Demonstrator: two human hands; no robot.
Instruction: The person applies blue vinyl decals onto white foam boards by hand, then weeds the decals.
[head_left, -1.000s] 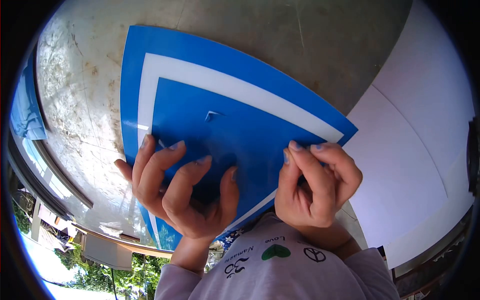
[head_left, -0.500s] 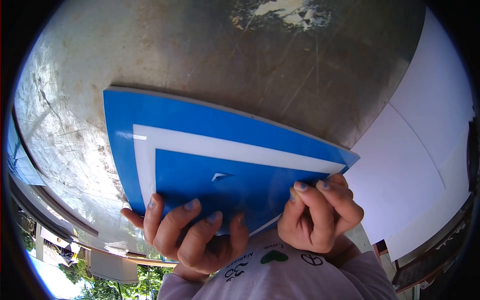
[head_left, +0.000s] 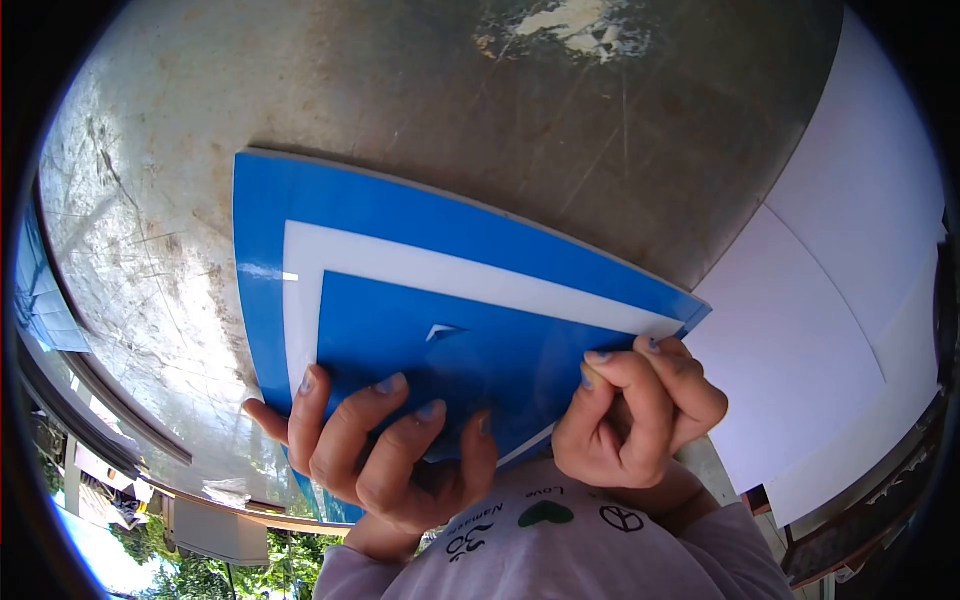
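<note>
A flat blue sign board (head_left: pixel 400 190) with a white inner stripe (head_left: pixel 400 252) lies tilted over the metal table. On its blue middle is a small lifted flap (head_left: pixel 440 332) with a white edge. My left hand (head_left: pixel 385 445) spreads its fingers over the near left part of the board, the outermost finger at its left edge. By the near right edge, my right hand (head_left: pixel 640 415) is closed in a pinch, thumb and fingertips pressed together over the board. What sits in this pinch, I cannot tell.
The scratched metal table (head_left: pixel 480 110) bears a pale flaked patch (head_left: pixel 585 30) at the far side. Large white sheets (head_left: pixel 800 330) lie to the right. Past the table's left edge are trees (head_left: pixel 210 580) and a pale box-like object (head_left: pixel 220 532).
The board's far left corner has shifted up and to the right in view. My right hand keeps its pinch and my left hand stays spread, both nearly in place.
</note>
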